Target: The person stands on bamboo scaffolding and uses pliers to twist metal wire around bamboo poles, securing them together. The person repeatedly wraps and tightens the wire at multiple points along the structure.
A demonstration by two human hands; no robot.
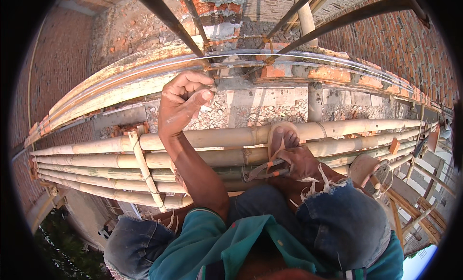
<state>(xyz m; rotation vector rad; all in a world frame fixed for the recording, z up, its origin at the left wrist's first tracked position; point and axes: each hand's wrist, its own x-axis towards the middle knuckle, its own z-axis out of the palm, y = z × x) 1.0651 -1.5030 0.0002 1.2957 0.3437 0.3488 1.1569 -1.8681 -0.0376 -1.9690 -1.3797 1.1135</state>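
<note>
My left hand point(181, 104) is raised beyond the bamboo poles point(207, 136), its fingers curled in and the thumb pressed toward them. Something small and pale shows by its fingertips, too small to name. Close to my right knee, my right hand point(305, 162) is closed around a pair of pincers point(263, 171) with orange patches on the handles. The pincers' head points left, over the poles. Just beyond that hand, my sandalled foot point(282, 137) rests on the poles.
Several bamboo poles form the platform under me, with a crosspiece point(146, 169) at left. Dark upright rods point(169, 24) rise beyond a long timber board point(120, 79). Rubble point(270, 111) lies below, between platform and wall. Brick walls point(390, 43) stand on both sides.
</note>
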